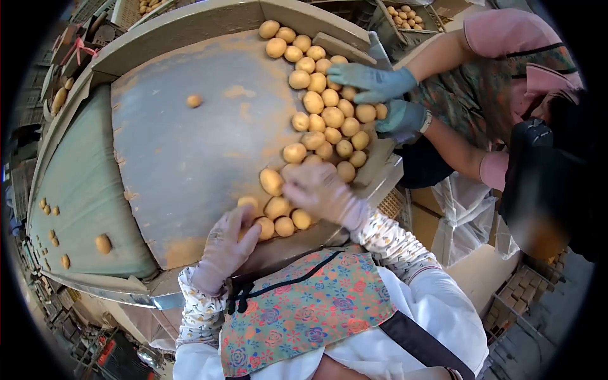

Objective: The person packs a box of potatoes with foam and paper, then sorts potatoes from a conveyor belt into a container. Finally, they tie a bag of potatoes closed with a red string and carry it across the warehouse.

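Round yellow potatoes (332, 117) lie crowded along the right side of a grey sorting table (183, 152). My left hand (225, 247), in a pale glove, is at the near edge with thumb and fingers apart. Just beyond its fingertips sits a potato (248, 204), partly hidden. My right hand (323, 193), gloved alike, reaches over the potatoes at the near right. Motion smears its fingers, so whether they grip a potato cannot be made out. A larger potato (272, 182) lies just left of them.
Across the right corner, a co-worker's blue-gloved hands (373, 82) touch potatoes. One potato (194, 101) lies alone mid-table. A green belt (82, 190) at left carries several potatoes. Raised rims (190, 31) edge the table. A crate (405, 28) of potatoes stands behind.
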{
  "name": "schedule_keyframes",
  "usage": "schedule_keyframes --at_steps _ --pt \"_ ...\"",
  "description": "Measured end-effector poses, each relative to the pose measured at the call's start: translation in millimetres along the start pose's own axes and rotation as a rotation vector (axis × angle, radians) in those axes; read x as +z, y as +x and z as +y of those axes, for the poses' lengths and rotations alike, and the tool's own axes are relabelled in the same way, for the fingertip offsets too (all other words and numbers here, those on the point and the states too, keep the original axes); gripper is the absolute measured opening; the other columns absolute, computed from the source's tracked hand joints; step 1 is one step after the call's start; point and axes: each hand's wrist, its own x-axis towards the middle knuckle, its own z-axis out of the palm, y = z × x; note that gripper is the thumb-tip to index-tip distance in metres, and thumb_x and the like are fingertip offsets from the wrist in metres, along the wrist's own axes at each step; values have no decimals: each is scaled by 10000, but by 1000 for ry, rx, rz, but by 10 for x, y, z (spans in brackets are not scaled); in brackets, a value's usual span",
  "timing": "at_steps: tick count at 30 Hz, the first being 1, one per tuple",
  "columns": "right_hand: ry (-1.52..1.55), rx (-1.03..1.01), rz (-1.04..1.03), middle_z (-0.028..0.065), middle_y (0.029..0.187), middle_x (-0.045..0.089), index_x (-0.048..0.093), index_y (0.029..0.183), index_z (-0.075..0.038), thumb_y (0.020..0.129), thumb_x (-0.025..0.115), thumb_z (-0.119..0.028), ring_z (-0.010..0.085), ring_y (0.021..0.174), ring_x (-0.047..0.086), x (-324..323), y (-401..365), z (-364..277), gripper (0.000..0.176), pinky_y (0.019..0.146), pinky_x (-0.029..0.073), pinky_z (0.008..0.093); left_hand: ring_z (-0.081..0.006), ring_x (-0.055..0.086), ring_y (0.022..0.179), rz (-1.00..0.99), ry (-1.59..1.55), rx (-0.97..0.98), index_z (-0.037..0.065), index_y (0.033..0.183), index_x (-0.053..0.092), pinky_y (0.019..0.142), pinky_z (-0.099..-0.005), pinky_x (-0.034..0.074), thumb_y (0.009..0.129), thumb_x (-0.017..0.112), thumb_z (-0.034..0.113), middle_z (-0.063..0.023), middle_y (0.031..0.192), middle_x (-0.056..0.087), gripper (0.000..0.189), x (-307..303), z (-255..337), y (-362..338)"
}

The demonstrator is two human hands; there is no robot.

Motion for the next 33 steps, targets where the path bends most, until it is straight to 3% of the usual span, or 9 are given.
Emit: schedule_keyframes --at_steps 2,7,10,12,15,18,23,26,33 --pt "88 278 261 150 1039 601 603 1065 -67 788 663 -407 346 964 592 -61 143 374 443 748 481 460 -277 598 912 226 -107 -180 40 1149 596 743 -360 517 855 649 128 -123 1120 578 311 -96 73 25" --pt "15 229 158 246 1231 417 528 1299 -70 735 716 -442 433 1222 376 242 -99 -64 701 976 343 566 -204 636 822 323 -502 -373 6 1184 587 743 -321 511 898 608 126 -125 954 650 310 -112 -106 -152" --pt "341 216 99 205 1212 535 566 1247 -70 824 689 -276 393 1145 519 85 169 64 486 980 418 438 -189 641 758 190 -464 -460 8 1117 619 703 -309 508 908 601 160 -125 866 656 259 -95 -48 -121" --pt "-50 233 412 171 1126 555 590 1131 -65 805 664 -261 347 1028 551 -44 448 141 387 870 447 442 -179 638 719 -76 -484 -593 13 1076 629 677 -306 504 912 597 190 -125 801 649 244 -178 -20 -102" --pt "97 287 -97 161 1123 568 574 1103 -60 819 636 -223 343 1034 555 219 612 471 333 835 476 430 -168 634 684 -227 -480 -653 18 1033 638 646 -300 498 917 589 223 -127 745 641 240 -204 15 -113" --pt "-149 110 408 144 1112 568 570 1070 -68 832 611 -197 329 1038 558 194 1018 684 274 813 487 414 -167 633 680 -34 -459 -504 28 1060 631 627 -300 497 910 599 206 -127 749 643 235 -108 -52 -142" --pt "-590 572 71 118 1131 570 576 1124 -95 808 601 -62 302 1102 540 89 1401 1198 319 895 475 409 -198 639 703 148 -510 -472 25 1117 614 655 -308 505 906 596 155 -123 805 655 248 -117 -95 -111" --pt "-584 382 -118 135 1127 579 568 1117 -95 811 606 -76 311 1089 554 -2 1296 1048 309 889 477 408 -201 639 709 187 -394 -383 23 1121 616 659 -304 506 904 598 148 -133 817 655 251 -117 -63 -97" --pt "-16 474 -37 166 975 618 574 1076 -32 831 595 -82 339 937 598 21 1018 1324 251 815 485 394 -152 636 733 262 -593 -444 10 1123 615 668 -288 500 916 591 130 -104 830 659 239 -138 -89 -120"
